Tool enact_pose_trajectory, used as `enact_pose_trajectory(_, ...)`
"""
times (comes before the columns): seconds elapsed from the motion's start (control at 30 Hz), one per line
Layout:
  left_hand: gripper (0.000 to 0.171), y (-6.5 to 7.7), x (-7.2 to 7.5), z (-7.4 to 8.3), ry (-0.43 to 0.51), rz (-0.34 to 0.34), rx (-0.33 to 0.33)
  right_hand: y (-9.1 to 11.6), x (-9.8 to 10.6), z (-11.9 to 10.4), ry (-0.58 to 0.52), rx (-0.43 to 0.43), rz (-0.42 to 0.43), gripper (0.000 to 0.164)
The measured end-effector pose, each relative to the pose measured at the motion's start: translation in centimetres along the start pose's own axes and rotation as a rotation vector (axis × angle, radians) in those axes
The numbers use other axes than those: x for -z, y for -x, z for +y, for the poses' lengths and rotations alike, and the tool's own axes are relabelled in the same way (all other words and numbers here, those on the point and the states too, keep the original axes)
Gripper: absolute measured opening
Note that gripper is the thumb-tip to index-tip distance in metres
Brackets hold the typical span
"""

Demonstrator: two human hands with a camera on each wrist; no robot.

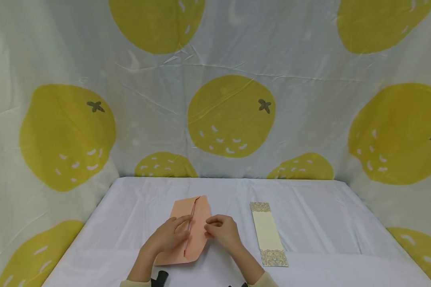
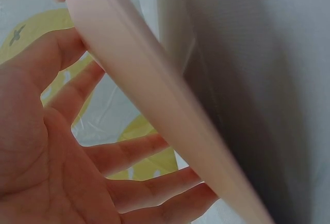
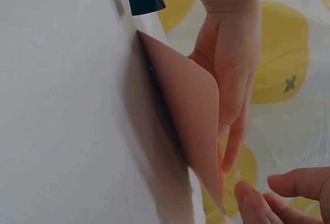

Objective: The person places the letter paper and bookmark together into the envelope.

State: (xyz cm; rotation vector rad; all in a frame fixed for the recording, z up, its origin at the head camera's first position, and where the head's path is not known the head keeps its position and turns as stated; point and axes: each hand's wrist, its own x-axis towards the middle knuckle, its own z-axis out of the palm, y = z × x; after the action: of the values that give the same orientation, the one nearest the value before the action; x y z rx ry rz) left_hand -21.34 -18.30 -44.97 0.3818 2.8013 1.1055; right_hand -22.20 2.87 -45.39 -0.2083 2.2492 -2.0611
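Observation:
A salmon-pink paper envelope (image 1: 181,207) lies tilted on the white table, left of centre, with a dark lengthwise slit beside its flap (image 1: 201,217). My left hand (image 1: 169,236) rests on the envelope, fingers spread and fairly straight, fingertips touching near the slit. In the left wrist view those fingers (image 2: 136,152) reach against the paper's edge. My right hand (image 1: 224,231) is at the flap's outer edge, fingers loosely bent. The right wrist view shows its thumb (image 3: 296,182) and fingers apart, with no paper between them, close to the raised flap (image 3: 191,95).
A cream paper strip (image 1: 267,231) with ornate patterned ends lies to the right of my right hand. Black straps (image 1: 160,278) show at the wrists. A curtain (image 1: 301,119) printed with yellow fruit surrounds the table's back and sides.

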Motion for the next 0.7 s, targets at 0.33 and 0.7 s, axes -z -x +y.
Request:
enact_pose_trajectory(0.33,0.048,-0.1,-0.2,-0.2,-0.001,0.005,-0.005,1.3,2.8,-0.9,0.130,0.008,-0.001,0.023)
enact_pose_trajectory(0.7,0.048,0.0,0.0,0.2,-0.002,0.001,-0.003,2.2,5.8,-0.8,0.174,-0.031,-0.003,0.026)
